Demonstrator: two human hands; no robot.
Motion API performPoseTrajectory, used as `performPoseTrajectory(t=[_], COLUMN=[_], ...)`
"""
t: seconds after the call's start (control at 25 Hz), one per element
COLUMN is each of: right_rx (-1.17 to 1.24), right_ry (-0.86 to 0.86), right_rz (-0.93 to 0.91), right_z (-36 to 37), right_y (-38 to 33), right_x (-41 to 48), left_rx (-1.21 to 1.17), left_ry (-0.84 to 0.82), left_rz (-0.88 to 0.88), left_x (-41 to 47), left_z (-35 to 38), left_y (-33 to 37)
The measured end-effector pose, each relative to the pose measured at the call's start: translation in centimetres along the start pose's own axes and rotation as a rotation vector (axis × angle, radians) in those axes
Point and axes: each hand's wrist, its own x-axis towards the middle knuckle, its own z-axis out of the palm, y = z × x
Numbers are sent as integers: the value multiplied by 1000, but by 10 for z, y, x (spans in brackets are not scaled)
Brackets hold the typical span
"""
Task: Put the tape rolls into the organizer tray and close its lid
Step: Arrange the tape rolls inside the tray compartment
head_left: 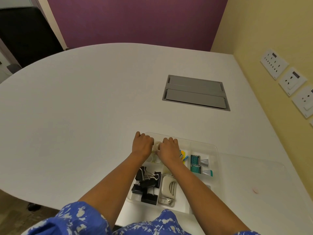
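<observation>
A clear plastic organizer tray sits on the white table near me, its compartments open. Its clear lid lies flat on the table to the right of it. Both my hands are over the tray's far left compartment. A pale tape roll shows between them, and my right hand is curled around its right side. My left hand is curled at the tray's far left corner, touching the roll's left side. More whitish tape rolls lie just below, partly hidden by my wrists.
The tray also holds black binder clips, a beige stapler, teal-labelled items and coloured clips. A grey cable hatch is set in the table beyond. A small pink spot lies at the right. Wall sockets are on the yellow wall.
</observation>
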Motion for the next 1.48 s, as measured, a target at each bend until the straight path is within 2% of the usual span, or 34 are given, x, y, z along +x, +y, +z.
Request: performPoseTrajectory(t=[0.12, 0.28, 0.4, 0.48, 0.76, 1.0, 1.24, 1.48], right_rx=[95, 359, 569, 615, 601, 541, 469, 455], right_ry=[4, 44, 75, 93, 86, 61, 64, 56], right_rz=[37, 150, 210, 217, 199, 157, 138, 135], right_z=[-4, -27, -48, -59, -62, -58, -56, -56], right_y=[1, 8, 22, 29, 29, 23, 23, 24], right_x=[0, -1, 2, 3, -2, -8, -8, -8], left_rx=[5, 22, -41, -74, -18, -137, -192, -109], left_ry=[-7, -10, -38, -82, -169, -205, -128, -323], left_rz=[0, 3, 93, 159, 238, 276, 236, 279], left_x=[3, 1, 1, 0, 0, -7, -4, -2], left_z=[1, 2, 0, -1, -5, -6, -17, -18], left_y=[0, 2, 6, 8, 17, 15, -1, 0])
